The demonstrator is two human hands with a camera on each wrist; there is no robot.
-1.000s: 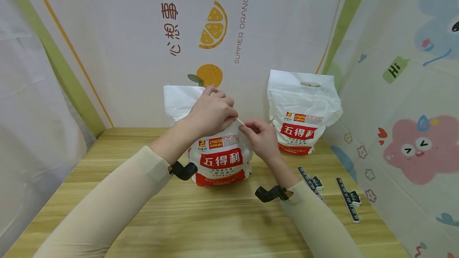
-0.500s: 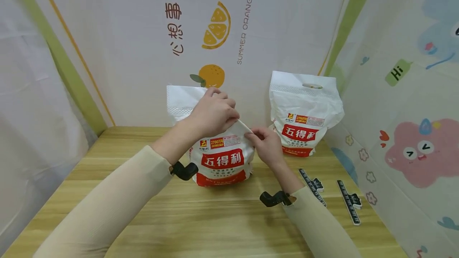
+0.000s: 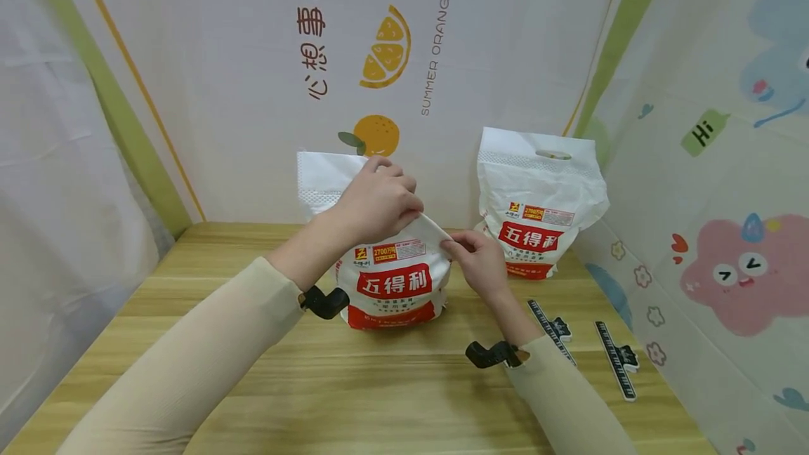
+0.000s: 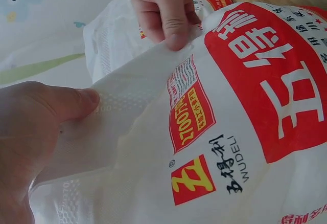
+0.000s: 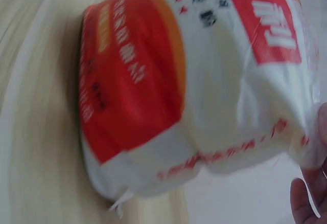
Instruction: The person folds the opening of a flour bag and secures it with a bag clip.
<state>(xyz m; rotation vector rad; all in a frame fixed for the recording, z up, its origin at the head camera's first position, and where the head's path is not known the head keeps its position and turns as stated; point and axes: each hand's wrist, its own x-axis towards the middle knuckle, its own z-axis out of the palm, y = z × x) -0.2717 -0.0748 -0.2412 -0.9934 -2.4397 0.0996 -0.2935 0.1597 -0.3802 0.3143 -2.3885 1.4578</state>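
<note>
A white flour bag (image 3: 393, 283) with red labels stands upright on the table in the head view. Its white top band is creased over toward the front on the right side. My left hand (image 3: 379, 202) grips this top, and the left wrist view shows the thumb (image 4: 84, 103) pressed on the folded band. At the fold's right corner my right hand (image 3: 477, 262) pinches the edge between thumb and fingers. The right wrist view shows the bag's lower side (image 5: 225, 91), blurred, with a few right-hand fingertips (image 5: 301, 198) at the frame's edge.
A second, similar flour bag (image 3: 537, 195) with a handle slot stands behind on the right. Two long black-and-white clips (image 3: 616, 360) lie on the wooden table (image 3: 316, 399), one partly behind the right forearm. Printed cloth (image 3: 253, 125) hangs around the table.
My right hand has slid right and slightly down with the bag's top edge, drawing out the fold. The left hand keeps its grip, and the head view has shifted a little.
</note>
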